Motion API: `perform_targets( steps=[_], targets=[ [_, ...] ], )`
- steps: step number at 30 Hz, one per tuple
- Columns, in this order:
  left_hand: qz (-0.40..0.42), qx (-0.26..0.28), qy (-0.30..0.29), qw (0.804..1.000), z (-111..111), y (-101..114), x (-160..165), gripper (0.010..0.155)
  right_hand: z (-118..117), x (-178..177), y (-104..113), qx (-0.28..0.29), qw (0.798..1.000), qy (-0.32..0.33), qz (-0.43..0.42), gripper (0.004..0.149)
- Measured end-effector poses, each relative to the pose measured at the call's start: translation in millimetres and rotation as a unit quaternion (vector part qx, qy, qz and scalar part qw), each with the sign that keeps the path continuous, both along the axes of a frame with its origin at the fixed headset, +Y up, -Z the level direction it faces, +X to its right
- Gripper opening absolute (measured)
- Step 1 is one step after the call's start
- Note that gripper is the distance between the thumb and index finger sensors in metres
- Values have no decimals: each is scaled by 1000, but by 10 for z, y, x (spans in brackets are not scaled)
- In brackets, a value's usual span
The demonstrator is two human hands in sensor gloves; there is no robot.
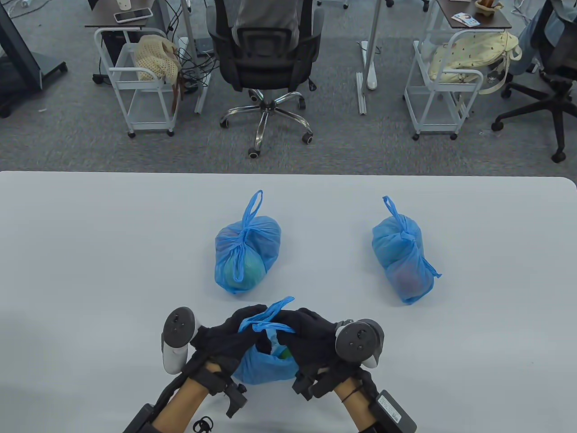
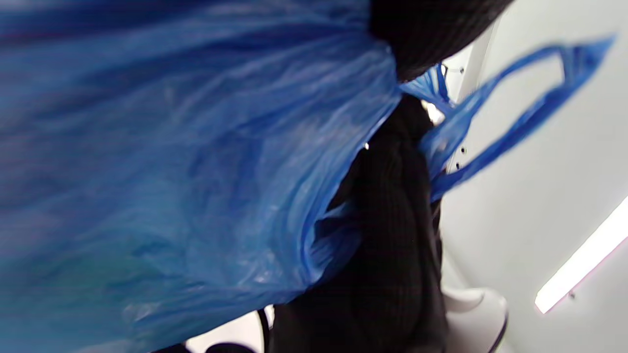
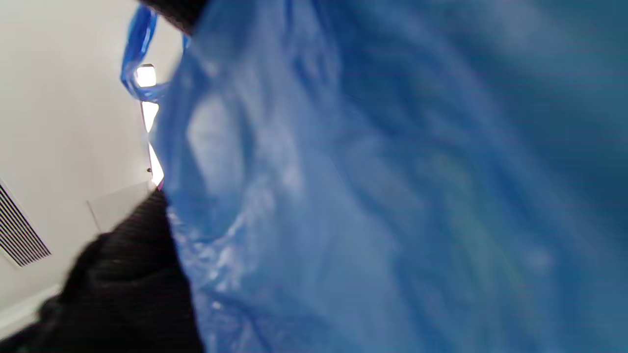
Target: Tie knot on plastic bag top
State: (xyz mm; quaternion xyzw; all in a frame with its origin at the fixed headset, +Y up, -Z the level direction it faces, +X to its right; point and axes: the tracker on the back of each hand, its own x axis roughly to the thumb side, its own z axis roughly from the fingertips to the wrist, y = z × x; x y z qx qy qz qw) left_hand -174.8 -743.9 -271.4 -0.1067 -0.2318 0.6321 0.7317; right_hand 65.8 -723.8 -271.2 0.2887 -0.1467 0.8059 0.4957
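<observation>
- The bag [image 1: 263,367] sits low in the middle of the table view, on the tabletop [image 1: 90,252] between both hands, something green inside showing through the open top.
- Its handles [image 1: 270,315] are pulled up above it, one loop poking up and to the right, the strands crossing between the fingers. Can't tell if a knot is there.
- Left hand [image 1: 230,333] is curled around the handle strands from the left, right hand [image 1: 311,336] from the right, both clamped on the plastic and touching each other over the bag.
- Left wrist view is mostly blurry blue plastic [image 2: 171,171], with a handle loop [image 2: 520,108] sticking out at upper right past a black gloved finger [image 2: 392,220].
- Right wrist view is the same deal, blue film [image 3: 368,196] filling the frame, bit of black glove [image 3: 127,289] lower left.
- Further up the tabletop, two more bags already tied: one in the center [image 1: 245,252], one off to the right [image 1: 403,259].
- Beyond the tabletop edge at the top: an office chair [image 1: 266,58] and two white carts [image 1: 139,85] on grey carpet.
</observation>
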Motion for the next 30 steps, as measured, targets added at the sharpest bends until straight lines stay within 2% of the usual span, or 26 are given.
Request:
perform_targets(
  steps=[1,3,9,11,12,15,17,19,23,25,27,30],
  targets=[
    [-19,13,-7,1000,11,17,14,52,12,-13,15,12,1000,-2,10,36],
    [-30,24,-15,999,16,29,24,55,9,0,21,17,1000,-16,18,36],
    [-82,28,-35,996,34,62,67,80,93,-91,-27,50,997,-38,53,36],
    [-111,42,-29,992,39,87,65,80,106,-116,-43,57,995,-37,69,36],
    [-122,49,-20,991,38,93,59,76,106,-128,-52,59,995,-34,75,36],
    [-114,49,16,992,42,72,31,51,129,-165,-72,66,994,-30,83,36],
    [-97,44,26,994,38,43,12,42,130,-169,-72,67,994,-30,81,36],
    [-81,38,41,995,41,30,1,38,131,-168,-80,74,993,-38,87,37],
    [-88,64,72,991,71,55,4,37,124,-157,-96,81,990,-52,103,37],
    [-92,79,66,990,88,68,29,47,125,-154,-100,83,988,-67,108,37],
    [-88,82,28,992,101,74,79,57,141,-157,-70,93,985,-78,122,37],
    [-85,84,11,993,137,66,138,78,167,-178,-46,113,977,-94,153,37]
  ],
)
